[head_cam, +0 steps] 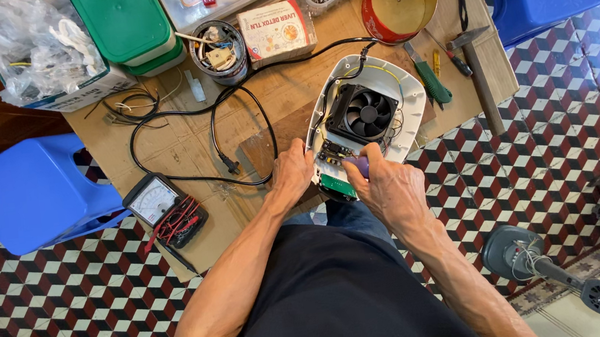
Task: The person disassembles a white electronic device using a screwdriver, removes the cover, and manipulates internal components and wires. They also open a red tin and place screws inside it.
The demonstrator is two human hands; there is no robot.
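Note:
An opened white appliance shell (pixel 389 79) lies on the low wooden board, with a black fan (pixel 367 113) and small circuit boards inside. My left hand (pixel 292 175) grips the shell's near left edge. My right hand (pixel 390 188) is closed on a purple-handled screwdriver (pixel 360 165), its tip pointing into the circuit area beside the fan. A small green circuit board (pixel 336 185) sits at the shell's near edge between my hands. A black power cord (pixel 232 101) runs from the shell across the board.
A multimeter (pixel 157 202) with red leads lies left. Green lidded boxes (pixel 125 23), a bag of parts (pixel 38 48), a tin (pixel 219 50), a red round tin (pixel 400 0), a hammer (pixel 481 72) and a green-handled screwdriver (pixel 429 78) crowd the board. Blue stools (pixel 32 195) stand left and upper right.

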